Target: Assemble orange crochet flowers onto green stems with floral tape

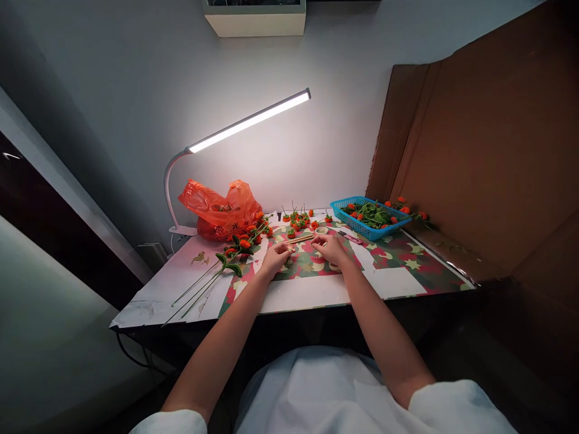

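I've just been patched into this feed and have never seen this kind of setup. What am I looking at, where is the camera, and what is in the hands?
There is no machine here: a person works with two bare hands, and the single camera sits on their head, looking forward and down.

The left hand and right hand rest close together on a table covered with patterned paper. Their fingers seem to pinch something small; it is too tiny to identify.

Around them lie long-stemmed artificial flower sprays on the left, an orange plastic bag behind those, loose small orange blossoms, and a blue basket of green and orange pieces on the right. A desk lamp lights the work; brown cardboard stands at the right.
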The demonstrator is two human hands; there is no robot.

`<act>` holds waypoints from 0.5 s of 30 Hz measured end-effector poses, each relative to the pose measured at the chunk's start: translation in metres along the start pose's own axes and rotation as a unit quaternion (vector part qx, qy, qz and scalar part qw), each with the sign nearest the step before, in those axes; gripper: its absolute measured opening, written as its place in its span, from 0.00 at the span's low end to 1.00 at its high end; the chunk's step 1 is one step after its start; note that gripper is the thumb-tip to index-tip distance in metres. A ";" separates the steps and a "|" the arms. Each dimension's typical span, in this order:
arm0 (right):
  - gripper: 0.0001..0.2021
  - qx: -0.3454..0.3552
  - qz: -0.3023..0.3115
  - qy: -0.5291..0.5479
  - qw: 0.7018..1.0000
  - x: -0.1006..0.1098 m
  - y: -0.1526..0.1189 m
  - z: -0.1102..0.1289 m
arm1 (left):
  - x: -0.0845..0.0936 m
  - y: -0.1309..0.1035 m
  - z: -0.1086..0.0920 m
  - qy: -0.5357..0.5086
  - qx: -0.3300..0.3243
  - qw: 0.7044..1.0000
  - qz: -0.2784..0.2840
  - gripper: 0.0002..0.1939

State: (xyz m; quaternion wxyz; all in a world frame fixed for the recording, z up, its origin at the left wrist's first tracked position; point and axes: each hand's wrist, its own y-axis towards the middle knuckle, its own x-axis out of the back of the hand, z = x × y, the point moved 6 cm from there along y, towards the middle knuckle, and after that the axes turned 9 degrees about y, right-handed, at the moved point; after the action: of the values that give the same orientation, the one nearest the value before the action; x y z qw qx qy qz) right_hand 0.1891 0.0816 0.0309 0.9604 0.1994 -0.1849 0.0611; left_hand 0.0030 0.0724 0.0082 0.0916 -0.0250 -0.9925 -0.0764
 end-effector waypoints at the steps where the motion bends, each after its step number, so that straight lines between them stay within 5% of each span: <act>1: 0.08 0.003 0.001 0.040 0.999 -0.001 0.001 -0.001 | -0.001 -0.001 -0.001 -0.001 -0.002 1.000 0.002 0.11; 10: 0.15 -0.009 -0.025 0.280 0.960 0.005 0.005 0.002 | -0.002 -0.001 0.000 -0.013 0.009 1.000 0.014 0.12; 12: 0.14 -0.026 -0.088 0.238 0.967 0.014 0.004 0.000 | -0.001 0.000 0.003 -0.026 0.010 1.000 0.011 0.13; 15: 0.09 -0.065 -0.131 0.012 0.989 0.021 -0.001 -0.004 | -0.002 0.001 0.006 -0.044 0.022 0.999 0.021 0.15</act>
State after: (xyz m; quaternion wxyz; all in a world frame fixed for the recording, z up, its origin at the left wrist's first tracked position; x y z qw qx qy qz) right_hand 0.2097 0.0828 0.0349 0.9732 0.1583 -0.1490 -0.0748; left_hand 0.0039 0.0746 0.0022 0.0498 -0.0467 -0.9963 -0.0515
